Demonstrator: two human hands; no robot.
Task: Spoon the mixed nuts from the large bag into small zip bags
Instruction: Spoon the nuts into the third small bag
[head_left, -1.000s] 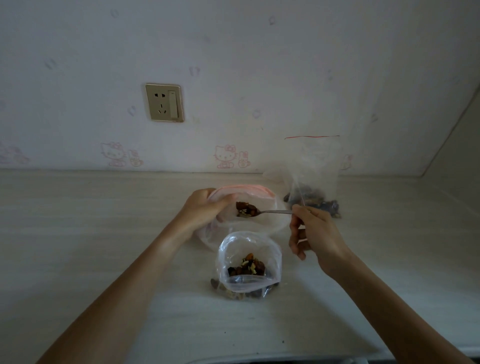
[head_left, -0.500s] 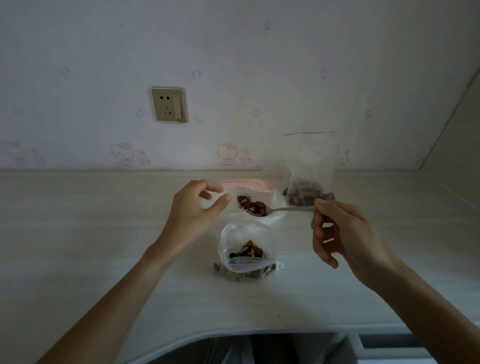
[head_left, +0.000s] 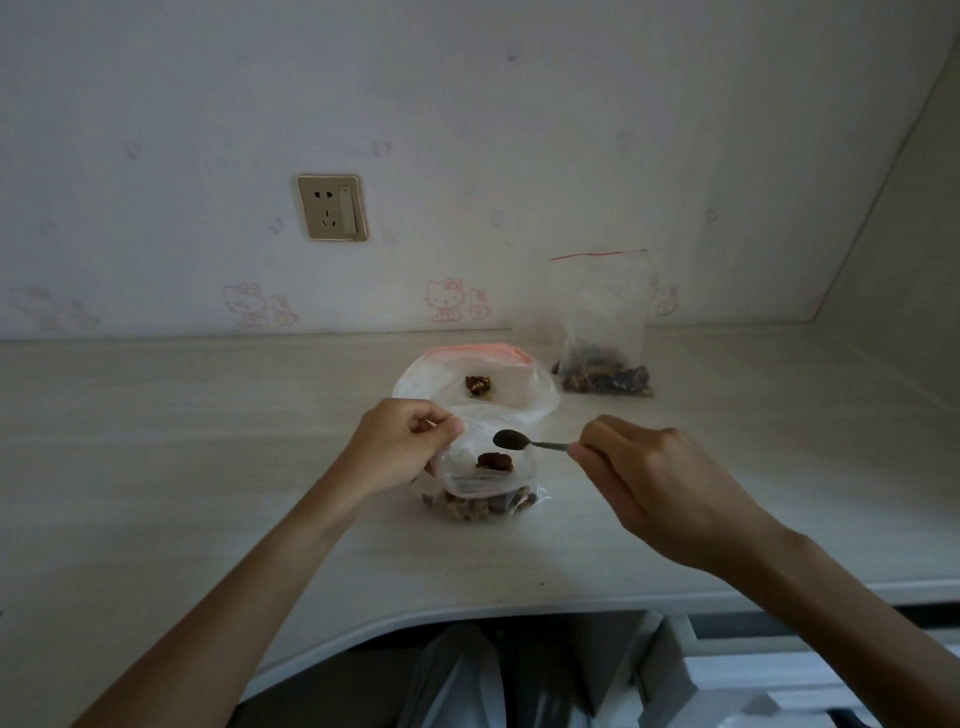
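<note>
A: where's the spoon (head_left: 511, 439) relative to the small zip bag (head_left: 480, 480)?

B: bowl sits right over the bag's open mouth, looks turned face down — nuts (head_left: 495, 461) visible just under it inside the bag; handle runs roughly level, pointing right into the right hand (head_left: 641, 475); right hand pinches the handle end, fingers curled round it.

A: left hand (head_left: 397, 447)?

B: pinching the bag's left rim, holding the mouth open; bag stands on the table (head_left: 208, 467), near edge, between the two hands.

A: and the source?

B: large bag (head_left: 475, 376) lies just behind the small one, touching or nearly — can't tell which; mouth with pink zip strip faces up and away; only a small clump of nuts showing in it.

A: so next scoop goes which way?

B: my read — straight away from the body, short reach; spoon is nearer than the left hand, so the right hand does it alone; a filled bag (head_left: 602, 340) stands further back right, well clear of the path.
</note>
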